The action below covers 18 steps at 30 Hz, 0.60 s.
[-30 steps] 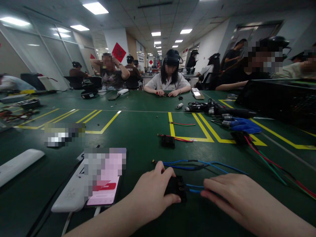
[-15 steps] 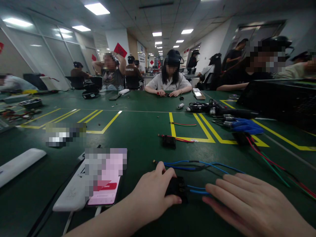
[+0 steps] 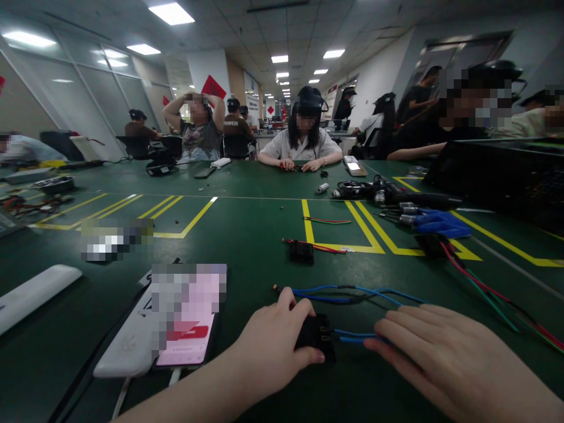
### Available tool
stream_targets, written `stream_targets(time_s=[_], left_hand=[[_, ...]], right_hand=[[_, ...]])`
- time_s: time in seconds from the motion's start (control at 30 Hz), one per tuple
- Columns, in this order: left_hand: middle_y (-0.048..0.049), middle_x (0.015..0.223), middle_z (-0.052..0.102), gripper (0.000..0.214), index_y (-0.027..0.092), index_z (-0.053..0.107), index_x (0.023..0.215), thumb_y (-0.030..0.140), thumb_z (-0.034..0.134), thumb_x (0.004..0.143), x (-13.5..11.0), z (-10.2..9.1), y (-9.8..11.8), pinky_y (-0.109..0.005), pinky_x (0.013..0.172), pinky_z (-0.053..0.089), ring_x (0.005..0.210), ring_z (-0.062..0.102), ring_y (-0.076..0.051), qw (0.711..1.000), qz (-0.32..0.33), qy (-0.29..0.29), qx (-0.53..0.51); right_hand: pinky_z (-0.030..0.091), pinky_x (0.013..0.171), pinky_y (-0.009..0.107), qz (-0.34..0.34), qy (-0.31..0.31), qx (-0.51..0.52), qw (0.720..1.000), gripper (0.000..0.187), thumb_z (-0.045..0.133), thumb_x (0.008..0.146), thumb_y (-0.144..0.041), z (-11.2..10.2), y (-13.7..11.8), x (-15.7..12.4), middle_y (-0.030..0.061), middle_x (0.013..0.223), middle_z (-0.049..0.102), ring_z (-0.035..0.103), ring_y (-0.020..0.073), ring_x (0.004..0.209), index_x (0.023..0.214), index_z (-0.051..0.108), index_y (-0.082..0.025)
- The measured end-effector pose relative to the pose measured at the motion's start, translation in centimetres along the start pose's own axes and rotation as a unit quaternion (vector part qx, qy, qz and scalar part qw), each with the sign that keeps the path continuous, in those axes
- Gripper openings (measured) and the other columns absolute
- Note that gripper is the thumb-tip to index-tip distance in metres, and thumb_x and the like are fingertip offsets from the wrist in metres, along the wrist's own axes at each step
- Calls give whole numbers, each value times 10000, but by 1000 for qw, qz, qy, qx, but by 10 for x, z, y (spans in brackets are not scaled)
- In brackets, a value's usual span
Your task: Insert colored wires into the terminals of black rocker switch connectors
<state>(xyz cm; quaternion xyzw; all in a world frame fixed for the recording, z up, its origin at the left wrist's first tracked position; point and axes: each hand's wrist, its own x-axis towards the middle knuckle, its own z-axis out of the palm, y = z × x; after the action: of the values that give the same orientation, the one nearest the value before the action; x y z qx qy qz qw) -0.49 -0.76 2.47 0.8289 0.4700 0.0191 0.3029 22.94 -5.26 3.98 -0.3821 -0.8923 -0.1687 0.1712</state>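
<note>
A small black block, like a plastic connector housing with metal contacts on its right face, lies low over the table. My left hand is closed on its left part, thumb below and fingers above, and hides that end. Blue wires run out of the block to the right. They pass between the thumb and fingers of my right hand, which is closed round them. Behind both hands, more blue wire lies across the table, with a small brass-coloured end at its left.
A phone and a white power bank lie left of my hands. Farther back are another black block, blue-handled tools and red and green wires. A co-worker sits across the green table.
My right hand has moved slightly right along the blue wires, away from the block. My left hand keeps its hold on the block in the same place.
</note>
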Motion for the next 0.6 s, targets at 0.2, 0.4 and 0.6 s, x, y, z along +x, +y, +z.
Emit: stream_targets(time_s=[0.2,0.4,0.6], left_hand=[[-19,1192,469,445,308,531,1175,455,695,788,0,-2,2,-369,822,468,988,589,-247,1000,-12,-12,2],[-27,1202,468,439,297,529,1181,446,686,799,-1,-3,3,-370,825,470,1006,587,-254,1000,-10,-12,1],[-20,1187,471,440,299,530,1170,447,694,790,0,-3,3,-369,823,472,973,597,-245,1000,-13,-12,1]], right_hand=[[423,506,287,-10,-39,1,999,369,333,989,-170,10,-1,-7,-2,634,661,609,150,499,777,629,-228],[414,468,270,11,-101,7,995,296,426,957,-171,18,2,-9,-17,603,647,610,150,477,738,613,-238],[403,735,410,9,31,-67,997,356,311,968,-156,-1,-2,1,42,760,673,607,223,676,810,622,-228]])
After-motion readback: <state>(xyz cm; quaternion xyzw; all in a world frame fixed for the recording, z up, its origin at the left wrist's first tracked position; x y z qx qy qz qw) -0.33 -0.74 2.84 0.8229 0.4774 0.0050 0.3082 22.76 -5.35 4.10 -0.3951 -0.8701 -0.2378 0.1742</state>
